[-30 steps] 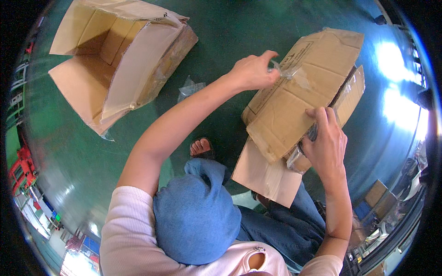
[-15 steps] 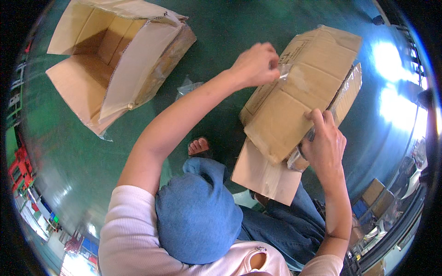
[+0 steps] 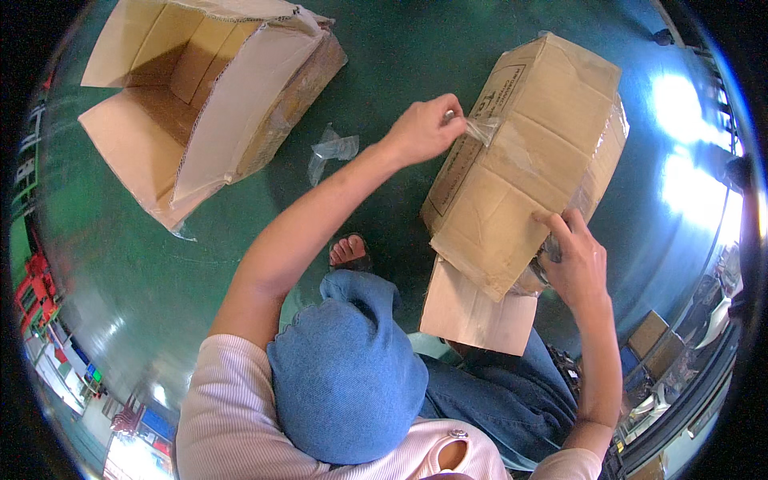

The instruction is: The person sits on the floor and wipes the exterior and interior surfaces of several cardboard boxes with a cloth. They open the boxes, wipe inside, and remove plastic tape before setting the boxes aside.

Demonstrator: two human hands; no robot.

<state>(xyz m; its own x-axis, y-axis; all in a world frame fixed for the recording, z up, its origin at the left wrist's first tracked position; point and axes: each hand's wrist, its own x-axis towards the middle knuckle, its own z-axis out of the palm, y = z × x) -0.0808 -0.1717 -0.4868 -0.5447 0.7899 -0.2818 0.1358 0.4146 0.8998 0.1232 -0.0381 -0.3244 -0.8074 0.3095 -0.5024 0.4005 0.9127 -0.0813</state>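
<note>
A closed-up, long brown cardboard box with dark printing along one side (image 3: 544,168) sits tilted on the glossy dark green floor (image 3: 392,72), and serves as the landmark here. At its left edge, the person's left hand (image 3: 432,128) has its fingers pinched on a strip of clear sticky tape (image 3: 482,130) that stretches across to the box's top panel. At the box's lower right edge, the right hand (image 3: 574,260) has its fingers bent over the panel's rim; whether it grips or only presses cannot be told, and a dark thing by its thumb is unclear. A pale brown cardboard flap (image 3: 478,308) juts from the box's near end. Left of the box lies a crumpled piece of clear plastic (image 3: 334,148), and farther left stands an open, empty-looking tan cardboard carton (image 3: 228,104).
</note>
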